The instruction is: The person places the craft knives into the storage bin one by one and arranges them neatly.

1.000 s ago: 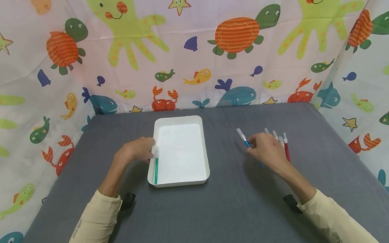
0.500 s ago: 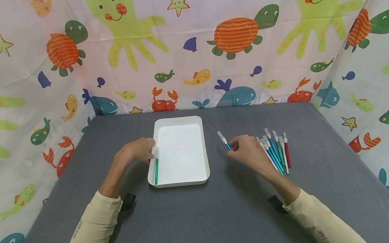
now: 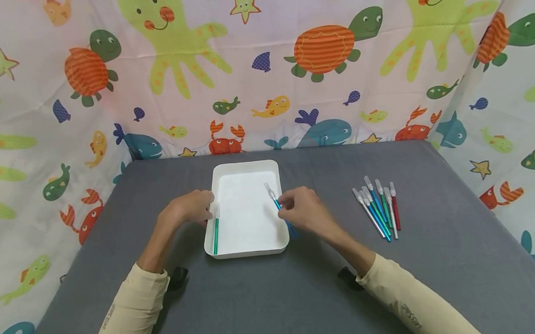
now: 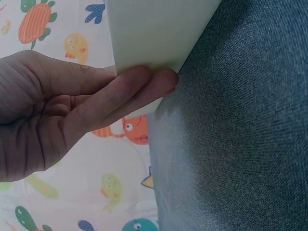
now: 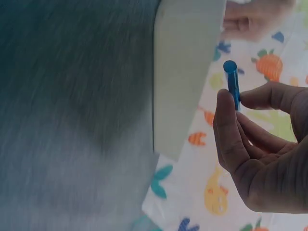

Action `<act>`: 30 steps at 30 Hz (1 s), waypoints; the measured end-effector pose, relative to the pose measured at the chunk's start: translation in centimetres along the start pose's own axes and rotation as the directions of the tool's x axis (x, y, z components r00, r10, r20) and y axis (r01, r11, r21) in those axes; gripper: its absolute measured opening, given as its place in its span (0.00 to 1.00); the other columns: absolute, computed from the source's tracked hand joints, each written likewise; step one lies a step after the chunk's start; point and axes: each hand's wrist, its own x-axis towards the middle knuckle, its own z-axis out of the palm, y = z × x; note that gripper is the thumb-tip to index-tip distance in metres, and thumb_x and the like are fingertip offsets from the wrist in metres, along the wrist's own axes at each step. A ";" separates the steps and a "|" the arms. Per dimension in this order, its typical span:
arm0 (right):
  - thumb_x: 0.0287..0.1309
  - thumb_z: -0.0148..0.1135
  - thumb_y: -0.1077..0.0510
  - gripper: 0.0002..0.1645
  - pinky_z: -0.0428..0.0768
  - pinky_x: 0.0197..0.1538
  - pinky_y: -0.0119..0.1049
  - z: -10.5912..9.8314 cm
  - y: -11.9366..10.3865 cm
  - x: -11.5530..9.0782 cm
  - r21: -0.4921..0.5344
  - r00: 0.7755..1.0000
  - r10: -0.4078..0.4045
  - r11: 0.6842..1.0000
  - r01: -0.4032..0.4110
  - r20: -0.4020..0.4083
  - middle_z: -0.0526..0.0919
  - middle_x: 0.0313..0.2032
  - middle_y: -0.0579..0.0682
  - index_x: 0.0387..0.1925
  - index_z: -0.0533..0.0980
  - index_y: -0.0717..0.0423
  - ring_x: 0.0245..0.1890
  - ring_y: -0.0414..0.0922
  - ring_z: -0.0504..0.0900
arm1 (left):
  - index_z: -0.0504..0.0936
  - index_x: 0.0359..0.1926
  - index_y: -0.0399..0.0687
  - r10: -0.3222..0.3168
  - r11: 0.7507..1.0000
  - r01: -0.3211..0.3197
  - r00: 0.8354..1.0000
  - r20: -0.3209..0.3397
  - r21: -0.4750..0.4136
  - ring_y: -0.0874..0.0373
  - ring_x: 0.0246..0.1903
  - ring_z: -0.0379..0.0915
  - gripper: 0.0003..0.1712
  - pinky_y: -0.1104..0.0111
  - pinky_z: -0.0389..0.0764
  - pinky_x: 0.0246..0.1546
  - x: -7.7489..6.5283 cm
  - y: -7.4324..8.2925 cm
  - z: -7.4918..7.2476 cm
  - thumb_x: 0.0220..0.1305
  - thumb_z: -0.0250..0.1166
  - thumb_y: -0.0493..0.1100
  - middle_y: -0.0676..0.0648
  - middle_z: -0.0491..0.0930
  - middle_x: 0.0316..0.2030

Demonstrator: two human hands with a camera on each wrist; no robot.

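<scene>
My right hand pinches a blue craft knife with a clear cap, between thumb and fingers. It is tilted over the right rim of the white tray, cap end pointing away from me. In the right wrist view, the round end of the blue knife's barrel rises from my fingertips. My left hand grips the tray's left wall; the left wrist view shows my fingers against the wall's outer side. A green craft knife with a clear cap lies inside the tray, along its left edge.
To the right, several capped craft knives in silver, blue, green and red lie in a loose fan on the grey cloth-covered table. A printed sea-animal curtain borders the table at the back and both sides.
My right hand has carried the blue craft knife leftward from beside the knife pile to the tray's right rim, uncovering the pile. My left hand has stayed on the tray.
</scene>
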 end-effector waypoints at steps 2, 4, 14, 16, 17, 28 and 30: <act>0.57 0.64 0.63 0.16 0.81 0.34 0.34 0.9 -0.6 0.3 0.028 1.000 0.002 1.000 -0.002 0.012 0.91 0.35 0.54 0.47 0.88 0.61 0.35 0.44 0.86 | 0.75 0.64 0.35 0.007 1.000 -0.007 1.000 -0.007 -0.005 0.54 0.40 0.83 0.23 0.60 0.87 0.50 0.0 0.0 0.1 0.72 0.66 0.37 0.38 0.83 0.51; 0.58 0.64 0.64 0.16 0.80 0.32 0.32 1.8 -1.2 0.6 0.062 1.000 0.010 0.998 -0.012 0.030 0.91 0.35 0.54 0.47 0.87 0.62 0.33 0.43 0.85 | 0.75 0.64 0.35 0.012 1.000 -0.013 1.000 -0.011 -0.009 0.54 0.40 0.83 0.24 0.60 0.87 0.50 0.0 -0.1 0.1 0.72 0.66 0.37 0.38 0.83 0.50; 0.58 0.61 0.68 0.16 0.84 0.32 0.33 5.1 -3.6 2.3 0.225 0.987 0.051 0.971 -0.085 0.154 0.89 0.32 0.56 0.47 0.85 0.67 0.24 0.46 0.90 | 0.74 0.66 0.34 0.014 1.000 -0.014 1.000 -0.022 -0.018 0.54 0.40 0.83 0.25 0.57 0.87 0.53 -0.3 -0.2 0.0 0.72 0.67 0.38 0.38 0.84 0.51; 0.59 0.61 0.68 0.15 0.85 0.33 0.33 5.8 -4.0 2.7 0.231 0.984 0.063 0.968 -0.102 0.168 0.89 0.31 0.57 0.47 0.85 0.68 0.24 0.46 0.90 | 0.74 0.66 0.35 0.015 1.000 -0.016 1.000 -0.026 -0.013 0.54 0.40 0.83 0.26 0.58 0.87 0.54 -0.3 -0.2 0.0 0.71 0.67 0.38 0.39 0.84 0.51; 0.59 0.61 0.68 0.15 0.85 0.33 0.33 6.2 -4.2 2.9 0.231 0.982 0.072 0.967 -0.111 0.173 0.89 0.31 0.57 0.47 0.85 0.68 0.24 0.46 0.90 | 0.74 0.66 0.35 0.018 1.000 -0.018 0.999 -0.028 -0.010 0.54 0.40 0.83 0.25 0.58 0.87 0.53 -0.3 -0.2 0.0 0.71 0.67 0.38 0.39 0.84 0.51; 0.63 0.66 0.64 0.09 0.87 0.35 0.33 9.0 -5.6 4.1 0.230 0.967 0.152 0.953 -0.199 0.207 0.89 0.37 0.56 0.40 0.86 0.66 0.26 0.45 0.90 | 0.76 0.63 0.33 0.041 0.999 -0.041 0.999 -0.034 -0.001 0.54 0.39 0.83 0.22 0.58 0.87 0.51 -0.1 -0.3 0.0 0.72 0.66 0.37 0.39 0.85 0.47; 0.63 0.66 0.64 0.08 0.86 0.34 0.33 9.3 -5.7 4.2 0.233 0.966 0.149 0.952 -0.198 0.211 0.89 0.35 0.56 0.38 0.87 0.66 0.26 0.46 0.90 | 0.76 0.62 0.33 0.043 0.999 -0.043 0.999 -0.030 0.003 0.54 0.38 0.83 0.21 0.59 0.87 0.49 -0.1 -0.4 0.0 0.72 0.66 0.37 0.39 0.85 0.46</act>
